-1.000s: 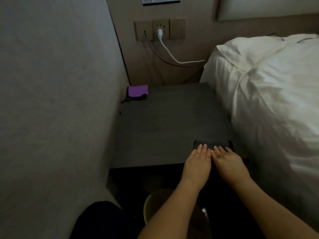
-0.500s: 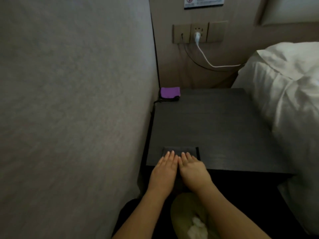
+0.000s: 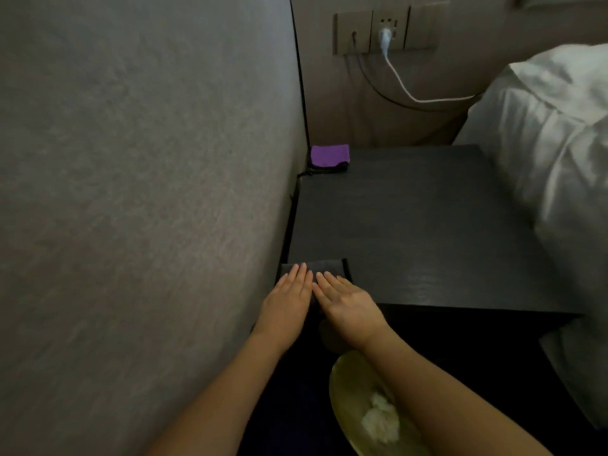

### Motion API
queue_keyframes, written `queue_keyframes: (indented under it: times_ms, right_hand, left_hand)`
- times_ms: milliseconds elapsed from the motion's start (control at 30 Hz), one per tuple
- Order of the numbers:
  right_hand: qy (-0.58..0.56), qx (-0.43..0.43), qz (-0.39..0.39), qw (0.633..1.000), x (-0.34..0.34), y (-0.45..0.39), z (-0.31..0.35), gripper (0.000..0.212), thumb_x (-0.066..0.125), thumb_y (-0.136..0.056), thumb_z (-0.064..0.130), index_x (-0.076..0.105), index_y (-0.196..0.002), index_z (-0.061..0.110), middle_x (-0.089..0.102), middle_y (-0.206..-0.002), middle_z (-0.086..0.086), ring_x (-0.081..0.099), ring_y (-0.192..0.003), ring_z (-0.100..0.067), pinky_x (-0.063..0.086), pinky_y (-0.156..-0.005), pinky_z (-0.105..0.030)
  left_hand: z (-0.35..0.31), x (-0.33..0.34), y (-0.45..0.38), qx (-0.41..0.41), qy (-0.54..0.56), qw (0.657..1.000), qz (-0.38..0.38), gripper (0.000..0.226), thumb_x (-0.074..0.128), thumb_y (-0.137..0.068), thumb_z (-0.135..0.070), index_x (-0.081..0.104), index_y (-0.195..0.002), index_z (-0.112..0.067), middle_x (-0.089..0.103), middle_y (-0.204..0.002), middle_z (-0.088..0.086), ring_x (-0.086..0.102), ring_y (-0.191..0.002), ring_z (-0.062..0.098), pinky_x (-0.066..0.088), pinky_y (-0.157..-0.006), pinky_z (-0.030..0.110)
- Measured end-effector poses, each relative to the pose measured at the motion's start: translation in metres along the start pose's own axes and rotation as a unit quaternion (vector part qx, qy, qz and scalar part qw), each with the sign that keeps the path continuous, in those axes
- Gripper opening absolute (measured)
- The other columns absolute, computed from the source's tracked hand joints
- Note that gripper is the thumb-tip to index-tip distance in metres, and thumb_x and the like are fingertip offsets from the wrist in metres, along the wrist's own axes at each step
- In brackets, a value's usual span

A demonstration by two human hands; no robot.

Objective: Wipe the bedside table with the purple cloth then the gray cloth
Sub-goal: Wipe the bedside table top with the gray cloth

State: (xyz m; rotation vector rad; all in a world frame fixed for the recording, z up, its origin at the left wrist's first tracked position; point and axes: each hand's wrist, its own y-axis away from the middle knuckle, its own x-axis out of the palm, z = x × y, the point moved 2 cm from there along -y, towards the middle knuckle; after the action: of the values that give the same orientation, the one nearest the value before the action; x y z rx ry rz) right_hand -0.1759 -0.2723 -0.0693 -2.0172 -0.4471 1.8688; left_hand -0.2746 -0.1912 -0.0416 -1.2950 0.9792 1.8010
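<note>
The dark bedside table [image 3: 427, 225] stands between a wall and a bed. A folded gray cloth [image 3: 324, 266] lies at the table's front left corner. My left hand [image 3: 289, 297] and my right hand [image 3: 345, 299] lie flat side by side on it, pressing it down with fingers stretched forward; they hide its near half. The purple cloth [image 3: 330, 155] sits folded at the back left corner, against the wall, on top of something dark with a cord.
A grey wall [image 3: 148, 192] runs close along the table's left side. The white bed [image 3: 552, 143] borders the right side. A white cable [image 3: 404, 87] hangs from the wall socket [image 3: 385, 28]. A yellow-green bin [image 3: 345, 390] holding white tissue sits below the table's front.
Both hands have slid the gray cloth leftward along the table's front edge, from the right corner by the bed to the left corner by the wall. The purple cloth has stayed put.
</note>
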Motion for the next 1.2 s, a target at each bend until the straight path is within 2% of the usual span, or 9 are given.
queue_keyframes:
  times_ms: [100, 200, 300, 433, 567, 667, 767, 900, 1200]
  right_hand:
    - [-0.013, 0.001, -0.018, 1.000, -0.008, 0.019, -0.019, 0.049, 0.083, -0.053, 0.014, 0.074, -0.101, 0.008, 0.075, -0.104, -0.010, 0.072, -0.095, -0.021, 0.057, -0.080, -0.034]
    - [-0.010, 0.018, -0.007, 1.000, -0.023, 0.052, -0.051, 0.056, 0.091, -0.048, 0.013, 0.074, -0.101, 0.008, 0.075, -0.104, -0.010, 0.073, -0.094, -0.022, 0.057, -0.080, -0.035]
    - [0.004, 0.048, 0.018, 0.999, -0.044, 0.091, -0.089, 0.062, 0.094, -0.042, 0.016, 0.075, -0.100, 0.010, 0.075, -0.103, -0.008, 0.073, -0.093, -0.020, 0.058, -0.079, -0.035]
    - [0.020, 0.087, 0.046, 0.995, -0.071, 0.135, -0.135, 0.063, 0.095, -0.039, 0.018, 0.075, -0.099, 0.010, 0.075, -0.102, -0.007, 0.073, -0.092, -0.020, 0.058, -0.077, -0.035]
    - [0.028, 0.148, 0.056, 0.987, -0.089, 0.168, -0.167, 0.064, 0.096, -0.035, 0.011, 0.076, -0.095, 0.007, 0.076, -0.099, -0.011, 0.074, -0.087, -0.024, 0.054, -0.084, -0.029]
    - [0.064, 0.191, 0.063, 0.978, -0.098, 0.190, -0.189, 0.059, 0.092, -0.039, 0.005, 0.076, -0.095, 0.004, 0.075, -0.099, -0.014, 0.074, -0.086, -0.028, 0.034, -0.098, -0.027]
    - [0.088, 0.211, 0.066, 0.971, -0.102, 0.206, -0.204, 0.037, 0.057, -0.067, 0.009, 0.074, -0.100, 0.005, 0.074, -0.102, -0.014, 0.074, -0.088, -0.028, 0.023, -0.109, -0.020]
    - [0.122, 0.219, 0.060, 0.966, -0.095, 0.207, -0.198, 0.045, 0.039, -0.070, 0.011, 0.074, -0.097, -0.001, 0.073, -0.102, -0.019, 0.073, -0.088, -0.032, 0.018, -0.112, -0.021]
    - [0.074, 0.208, -0.006, 0.975, -0.075, 0.150, -0.136, 0.039, 0.042, -0.071, 0.010, 0.076, -0.086, -0.001, 0.075, -0.092, -0.018, 0.074, -0.082, -0.030, 0.046, -0.090, -0.037]
  left_hand:
    - [-0.030, -0.003, -0.006, -0.025, 0.041, 0.997, -0.054, 0.053, 0.031, -0.090, -0.004, 0.035, -0.142, 0.004, 0.031, -0.152, 0.020, 0.032, -0.143, 0.027, 0.025, -0.117, 0.031]
    - [-0.077, -0.014, -0.015, 0.003, 0.066, 0.996, -0.055, 0.053, 0.032, -0.071, -0.011, 0.075, -0.102, -0.005, 0.072, -0.112, 0.012, 0.070, -0.103, 0.021, 0.055, -0.085, 0.031]
    - [-0.127, -0.031, -0.030, 0.043, 0.103, 0.988, -0.105, 0.051, 0.030, -0.093, -0.007, 0.037, -0.142, 0.003, 0.034, -0.152, 0.018, 0.033, -0.142, 0.027, 0.026, -0.116, 0.034]
    - [-0.188, -0.043, -0.051, 0.077, 0.091, 0.989, -0.087, 0.054, 0.022, -0.102, -0.011, -0.001, -0.150, 0.000, -0.003, -0.160, 0.018, -0.003, -0.149, 0.030, -0.001, -0.120, 0.038]
    - [-0.234, -0.055, -0.065, 0.115, 0.101, 0.984, -0.090, 0.052, 0.019, -0.100, -0.009, 0.007, -0.150, 0.002, 0.004, -0.160, 0.020, 0.003, -0.149, 0.031, 0.004, -0.120, 0.038]
    - [-0.265, -0.068, -0.078, 0.129, 0.139, 0.978, -0.088, 0.064, 0.013, -0.084, -0.012, 0.050, -0.135, -0.003, 0.046, -0.145, 0.016, 0.044, -0.136, 0.025, 0.032, -0.113, 0.034]
    - [-0.284, -0.071, -0.082, 0.150, 0.141, 0.977, -0.056, 0.066, 0.006, -0.085, -0.012, 0.037, -0.143, 0.000, 0.035, -0.152, 0.017, 0.032, -0.142, 0.028, 0.023, -0.117, 0.036]
    - [-0.284, -0.066, -0.079, 0.157, 0.138, 0.978, -0.002, 0.056, 0.028, -0.077, -0.018, 0.072, -0.111, -0.016, 0.070, -0.118, 0.002, 0.066, -0.112, 0.014, 0.050, -0.095, 0.026]
    - [-0.208, -0.042, -0.063, 0.145, 0.081, 0.986, -0.027, 0.055, 0.031, -0.074, -0.018, 0.074, -0.106, -0.011, 0.072, -0.114, 0.005, 0.069, -0.106, 0.016, 0.053, -0.089, 0.027]
